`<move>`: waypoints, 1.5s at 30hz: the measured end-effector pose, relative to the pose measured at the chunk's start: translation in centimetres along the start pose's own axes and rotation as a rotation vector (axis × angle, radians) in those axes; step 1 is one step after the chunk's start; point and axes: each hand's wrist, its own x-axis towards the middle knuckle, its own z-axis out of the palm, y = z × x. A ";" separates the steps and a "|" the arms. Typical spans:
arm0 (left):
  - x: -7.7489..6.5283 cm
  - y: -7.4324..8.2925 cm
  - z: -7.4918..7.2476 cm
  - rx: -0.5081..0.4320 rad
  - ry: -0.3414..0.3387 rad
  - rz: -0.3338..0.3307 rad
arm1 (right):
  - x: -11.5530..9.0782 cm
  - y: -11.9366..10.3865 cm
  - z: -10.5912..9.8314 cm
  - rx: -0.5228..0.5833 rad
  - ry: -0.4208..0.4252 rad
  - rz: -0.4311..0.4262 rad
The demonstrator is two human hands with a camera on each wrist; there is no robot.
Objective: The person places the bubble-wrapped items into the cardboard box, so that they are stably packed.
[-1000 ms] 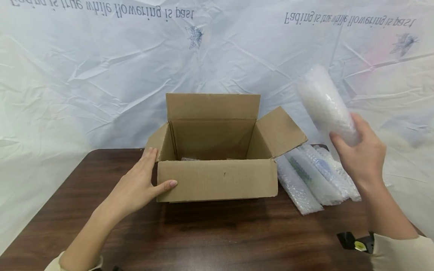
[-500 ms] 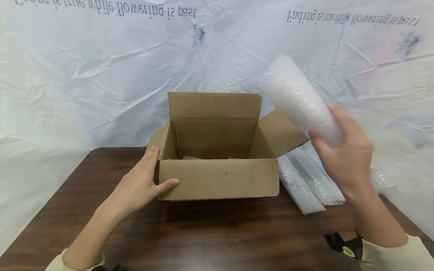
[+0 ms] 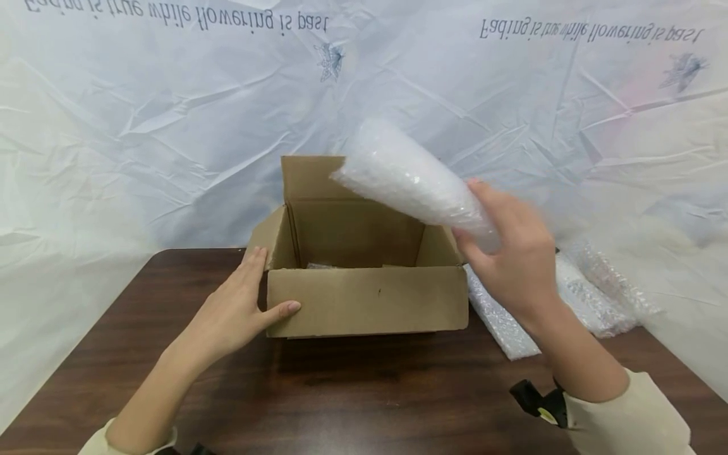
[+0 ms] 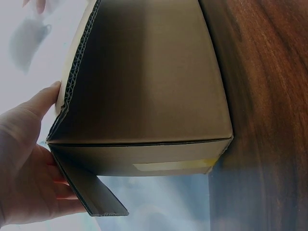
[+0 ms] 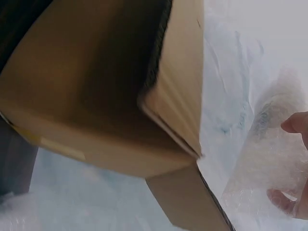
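A brown cardboard box [image 3: 366, 300] stands with its flaps spread out. My left hand [image 3: 230, 313] rests at its front left corner, thumb on the front flap and fairly straight fingers against the left flap [image 4: 89, 192]. In my right hand [image 3: 514, 253] I grip the near end of a bubble wrap roll [image 3: 418, 180]. The roll slants up and left above the box's right side, hiding part of the back flap and the right flap. The right wrist view shows the roll [image 5: 267, 159] pale and blurred. Only slivers of clear plastic show inside the box.
To the right of the box, several bubble wrap pieces [image 3: 597, 297] lie on the dark wooden table [image 3: 364, 392], some hidden behind my right arm. A creased white printed sheet [image 3: 170, 114] hangs behind the table.
My right hand has carried the bubble wrap roll leftward from above the pieces at the right to over the box, and the roll now lies flatter. My left hand stays in place.
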 end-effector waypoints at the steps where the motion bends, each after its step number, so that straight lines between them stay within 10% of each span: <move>1: 0.0 0.0 0.0 0.000 0.000 0.000 | -0.1 -0.2 0.2 0.005 -0.015 -0.013; 13: -0.1 0.0 -0.1 0.005 0.009 0.000 | -1.0 -1.1 3.0 -0.040 -0.304 -0.157; 45: 0.1 -0.2 0.4 0.006 0.029 0.015 | 0.7 -1.0 3.9 -0.038 -0.772 -0.196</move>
